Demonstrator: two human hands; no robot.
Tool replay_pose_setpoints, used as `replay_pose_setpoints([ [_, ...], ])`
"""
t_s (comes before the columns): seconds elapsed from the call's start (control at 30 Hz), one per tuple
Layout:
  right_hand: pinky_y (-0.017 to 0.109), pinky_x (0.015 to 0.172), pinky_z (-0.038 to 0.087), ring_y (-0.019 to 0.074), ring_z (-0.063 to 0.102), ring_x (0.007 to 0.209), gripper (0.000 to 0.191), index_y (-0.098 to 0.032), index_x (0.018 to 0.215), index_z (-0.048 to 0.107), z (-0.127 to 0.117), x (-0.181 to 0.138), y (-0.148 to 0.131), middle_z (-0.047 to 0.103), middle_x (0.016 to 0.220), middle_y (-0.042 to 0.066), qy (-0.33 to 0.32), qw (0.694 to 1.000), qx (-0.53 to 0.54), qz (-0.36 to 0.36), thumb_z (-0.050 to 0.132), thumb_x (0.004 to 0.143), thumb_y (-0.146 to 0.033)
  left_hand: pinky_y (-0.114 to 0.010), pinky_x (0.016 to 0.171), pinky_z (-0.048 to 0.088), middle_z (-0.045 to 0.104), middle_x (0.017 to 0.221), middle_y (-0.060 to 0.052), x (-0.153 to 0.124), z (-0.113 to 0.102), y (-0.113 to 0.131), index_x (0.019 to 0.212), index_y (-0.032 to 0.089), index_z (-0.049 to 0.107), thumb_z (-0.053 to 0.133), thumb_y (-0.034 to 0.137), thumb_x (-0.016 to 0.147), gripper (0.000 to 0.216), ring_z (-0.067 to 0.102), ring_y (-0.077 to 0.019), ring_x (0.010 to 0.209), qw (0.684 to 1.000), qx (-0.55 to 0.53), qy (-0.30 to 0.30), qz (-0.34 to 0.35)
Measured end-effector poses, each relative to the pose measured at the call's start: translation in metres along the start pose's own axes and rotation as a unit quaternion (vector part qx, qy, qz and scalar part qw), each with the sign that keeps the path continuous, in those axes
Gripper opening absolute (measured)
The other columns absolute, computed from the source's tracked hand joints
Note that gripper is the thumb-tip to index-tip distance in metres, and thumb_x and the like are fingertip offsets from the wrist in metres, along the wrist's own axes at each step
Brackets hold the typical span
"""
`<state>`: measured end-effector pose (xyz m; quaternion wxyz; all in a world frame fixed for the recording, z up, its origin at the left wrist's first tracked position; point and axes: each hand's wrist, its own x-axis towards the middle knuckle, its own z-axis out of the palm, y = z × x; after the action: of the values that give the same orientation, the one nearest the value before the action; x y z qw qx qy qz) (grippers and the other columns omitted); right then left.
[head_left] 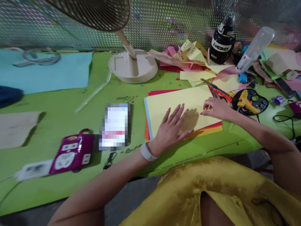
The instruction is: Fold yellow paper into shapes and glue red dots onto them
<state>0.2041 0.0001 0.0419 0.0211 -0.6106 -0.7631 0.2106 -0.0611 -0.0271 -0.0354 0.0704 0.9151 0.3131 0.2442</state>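
A pale yellow paper sheet (162, 103) tops a loose stack on the green table, with red, orange and light blue sheets showing at its edges. My left hand (172, 125) lies flat on the yellow sheet, fingers spread, a pale band around its wrist. Over the sheet's right part, my right hand (215, 108) is closed with its fingers curled towards the thumb. Whatever is between those fingertips, if anything, is too small to make out. Just beyond it lie an orange-and-black utility knife (222, 93) and a yellow glue gun (246, 102) on a black stand.
A phone (115, 125) and a purple power strip (72, 152) lie left of the stack. Behind stand a fan base (134, 67), paper scraps (188, 56), a black bottle (222, 42) and a leaning clear bottle (256, 48). Blue paper (58, 73) covers the far left.
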Motion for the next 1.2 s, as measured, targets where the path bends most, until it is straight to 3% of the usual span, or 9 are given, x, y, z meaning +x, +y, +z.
replay_pose_setpoints([
  [0.17,0.029,0.066,0.036,0.0181,0.059,0.08,0.022,-0.017,0.077,0.066,0.016,0.007,-0.005,0.068,0.087,0.007,-0.035,0.997,-0.025,-0.057,0.073,0.088,-0.035,-0.049,0.116,0.039,0.049,0.154,-0.018,0.009,-0.024,-0.001,0.147,0.019,0.047,0.05,0.042,0.101,0.052,0.045,-0.0292,0.144,0.994,-0.067,0.057,-0.066],
  [0.27,0.027,0.065,0.037,0.015,0.057,0.074,0.023,-0.017,0.075,0.064,0.015,0.005,-0.006,0.067,0.085,0.004,-0.024,0.997,0.065,-0.033,0.074,0.086,-0.035,-0.043,0.096,0.051,0.072,0.112,-0.013,0.013,-0.036,-0.003,0.113,0.02,0.071,0.053,0.041,0.099,0.031,0.065,-0.0264,0.109,0.978,-0.123,0.102,-0.134],
  [0.37,0.027,0.064,0.04,0.0134,0.055,0.07,0.027,-0.018,0.074,0.063,0.014,0.001,-0.013,0.066,0.081,0.002,0.02,0.98,0.197,-0.012,0.074,0.085,-0.04,-0.033,0.072,0.051,0.068,0.071,-0.007,0.018,-0.041,-0.006,0.072,0.02,0.071,0.052,0.051,0.098,0.045,0.063,-0.0189,0.071,0.942,-0.242,0.085,-0.217],
  [0.47,0.027,0.063,0.042,0.0128,0.053,0.067,0.032,-0.018,0.073,0.061,0.017,-0.002,-0.026,0.064,0.076,0.001,0.061,0.957,0.282,-0.018,0.074,0.083,-0.046,-0.03,0.066,0.051,0.07,0.07,-0.007,0.024,-0.04,-0.007,0.073,0.018,0.071,0.058,0.066,0.091,0.053,0.064,-0.017,0.065,0.844,-0.423,0.02,-0.328],
  [0.6,0.027,0.064,0.045,0.0131,0.056,0.067,0.03,-0.019,0.072,0.062,0.027,-0.006,-0.041,0.064,0.076,0.001,0.085,0.955,0.273,-0.081,0.071,0.087,-0.044,-0.036,0.086,0.057,0.073,0.079,-0.005,0.035,-0.035,-0.006,0.08,0.016,0.068,0.079,0.063,0.075,0.048,0.069,-0.0173,0.077,0.674,-0.605,0.042,-0.422],
  [0.73,0.031,0.07,0.05,0.0168,0.063,0.074,0.025,-0.02,0.078,0.065,0.024,-0.007,-0.036,0.068,0.079,0.005,0.164,0.939,0.193,-0.232,0.058,0.095,-0.036,-0.032,0.083,0.059,0.064,0.066,0.002,0.045,-0.036,-0.008,0.068,0.016,0.061,0.089,0.048,0.068,0.043,0.064,-0.0109,0.067,0.589,-0.671,0.06,-0.446],
  [0.8,0.038,0.083,0.053,0.0219,0.068,0.093,0.015,-0.02,0.095,0.069,0.016,-0.006,-0.028,0.073,0.096,0.009,0.212,0.915,0.121,-0.321,0.055,0.092,-0.026,-0.029,0.077,0.059,0.063,0.064,0.003,0.05,-0.037,-0.011,0.068,0.016,0.062,0.091,0.044,0.067,0.041,0.062,-0.0091,0.063,0.567,-0.69,0.049,-0.447],
  [0.97,0.049,0.117,0.039,0.0251,0.045,0.146,0.054,-0.019,0.141,0.054,0.008,-0.001,-0.014,0.054,0.152,0.012,0.128,0.88,-0.079,-0.451,0.054,0.088,-0.012,-0.027,0.073,0.058,0.069,0.07,-0.002,0.055,-0.03,-0.016,0.075,0.014,0.071,0.09,0.04,0.069,0.032,0.064,-0.0105,0.065,0.553,-0.715,-0.036,-0.427],
  [1.2,0.042,0.116,0.044,0.019,0.046,0.145,0.046,-0.021,0.142,0.056,0.035,0.003,-0.01,0.054,0.152,0.012,0.129,0.859,-0.129,-0.479,0.05,0.098,-0.007,-0.023,0.067,0.055,0.073,0.078,-0.005,0.05,-0.016,-0.012,0.082,0.014,0.074,0.087,0.042,0.073,0.032,0.066,-0.0115,0.069,0.525,-0.745,-0.041,-0.41],
])
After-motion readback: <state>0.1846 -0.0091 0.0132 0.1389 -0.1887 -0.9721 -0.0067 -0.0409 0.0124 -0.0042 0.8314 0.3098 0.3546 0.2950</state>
